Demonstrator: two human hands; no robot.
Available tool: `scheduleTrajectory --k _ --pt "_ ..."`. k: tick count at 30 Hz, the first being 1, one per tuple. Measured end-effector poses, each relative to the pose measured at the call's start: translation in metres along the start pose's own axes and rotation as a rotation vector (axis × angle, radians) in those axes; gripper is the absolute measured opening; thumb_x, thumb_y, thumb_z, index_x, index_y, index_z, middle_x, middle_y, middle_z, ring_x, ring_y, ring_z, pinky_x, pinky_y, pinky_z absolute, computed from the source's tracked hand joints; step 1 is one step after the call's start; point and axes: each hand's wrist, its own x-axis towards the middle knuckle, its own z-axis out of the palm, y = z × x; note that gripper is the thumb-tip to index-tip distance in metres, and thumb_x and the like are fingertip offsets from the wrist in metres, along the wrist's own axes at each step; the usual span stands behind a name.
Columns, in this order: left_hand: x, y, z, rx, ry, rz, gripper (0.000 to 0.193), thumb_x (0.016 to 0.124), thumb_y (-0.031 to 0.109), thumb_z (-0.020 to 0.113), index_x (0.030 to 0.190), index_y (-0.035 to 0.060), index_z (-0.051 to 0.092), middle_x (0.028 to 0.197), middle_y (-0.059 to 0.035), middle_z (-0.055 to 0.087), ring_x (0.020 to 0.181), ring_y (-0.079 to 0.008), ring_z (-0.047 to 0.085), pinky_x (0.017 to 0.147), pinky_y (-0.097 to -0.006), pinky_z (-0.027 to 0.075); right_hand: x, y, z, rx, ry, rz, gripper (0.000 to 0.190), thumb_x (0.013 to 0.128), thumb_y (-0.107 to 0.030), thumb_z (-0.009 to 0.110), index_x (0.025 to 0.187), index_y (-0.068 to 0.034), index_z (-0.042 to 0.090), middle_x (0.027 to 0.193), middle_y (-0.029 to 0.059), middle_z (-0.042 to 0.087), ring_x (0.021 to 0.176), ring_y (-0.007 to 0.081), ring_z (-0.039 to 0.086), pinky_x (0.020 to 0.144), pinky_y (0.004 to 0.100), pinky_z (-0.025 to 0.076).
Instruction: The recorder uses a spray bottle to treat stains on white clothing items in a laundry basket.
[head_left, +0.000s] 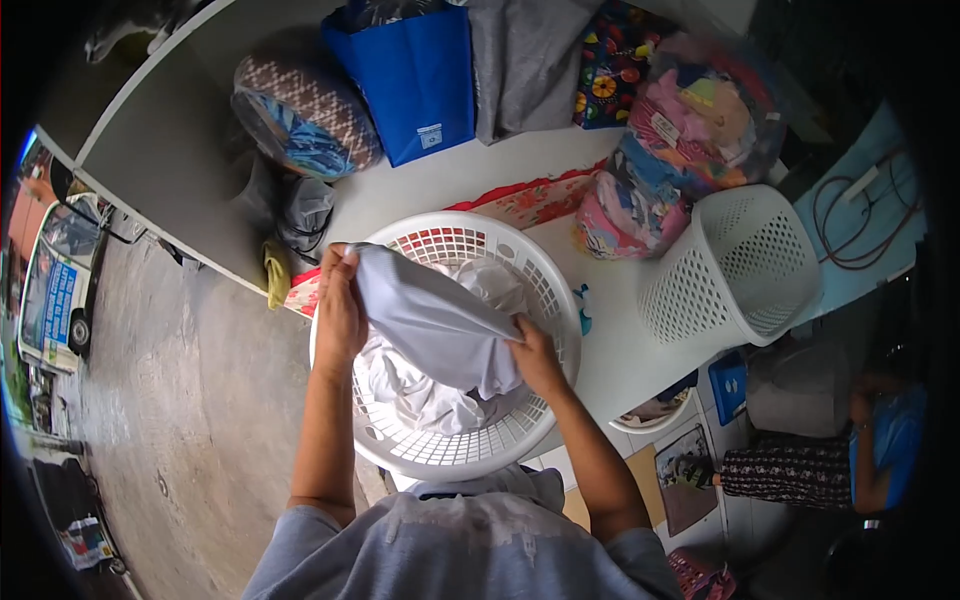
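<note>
Between my two hands a light grey-white cloth garment (435, 315) is stretched out over a round white plastic laundry basket (457, 457). My left hand (339, 311) grips its upper left end. At the lower right edge my right hand (534, 352) pinches the fabric. Beneath the garment, crumpled white laundry (427, 401) lies in the basket; part of it is hidden by the held cloth. The basket has slatted sides and sits directly in front of my body, partly over the white table.
Behind the basket stand a blue bag (420, 82), a grey bag (525, 67) and plastic-wrapped laundry bundles (697, 120). A tall white perforated basket (690, 277) leans at the right. Another person (795, 465) is at far right. Paved ground (202, 420) and a parked vehicle (60, 277) lie left.
</note>
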Motion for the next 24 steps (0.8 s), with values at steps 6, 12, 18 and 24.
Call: scheduleTrajectory --k 6,12,18,24 --pt "0.003 0.046 -0.062 0.105 0.189 0.145 0.009 0.09 0.019 0.046 0.088 0.011 0.048 0.072 0.0031 0.048 0.067 -0.0036 0.046 0.06 -0.0188 0.04 0.045 -0.138 -0.055 0.048 -0.312 -0.113 0.015 0.077 -0.002 0.06 0.09 0.001 0.056 0.083 0.0011 0.06 0.075 0.0069 0.054 0.068 0.0207 0.042" --pt "0.035 -0.035 -0.126 0.174 0.196 -0.213 0.021 0.086 0.027 0.053 0.097 0.0094 0.051 0.091 -0.0025 0.055 0.085 -0.0112 0.053 0.073 -0.0265 0.042 0.108 -0.106 -0.033 0.305 -0.44 0.078 0.021 0.082 -0.014 0.058 0.1 -0.003 0.054 0.089 0.0012 0.056 0.083 0.0061 0.05 0.074 0.0208 0.04" --pt "-0.004 -0.103 -0.126 0.471 0.261 -0.352 0.022 0.086 0.022 0.047 0.102 0.0076 0.048 0.103 -0.0048 0.054 0.093 -0.0156 0.053 0.074 -0.0325 0.041 0.092 -0.031 -0.095 0.264 0.099 0.055 0.016 0.087 -0.018 0.05 0.099 -0.008 0.054 0.094 0.0024 0.058 0.085 0.0101 0.054 0.069 0.0225 0.041" --pt "-0.028 -0.146 -0.084 0.849 -0.062 -0.276 0.021 0.083 0.013 0.053 0.099 0.0003 0.053 0.096 -0.0135 0.059 0.083 -0.0206 0.06 0.076 -0.0293 0.045 0.018 0.087 -0.129 0.335 0.736 0.391 0.01 0.084 -0.014 0.048 0.093 -0.01 0.052 0.085 -0.0005 0.057 0.072 0.009 0.051 0.061 0.022 0.037"
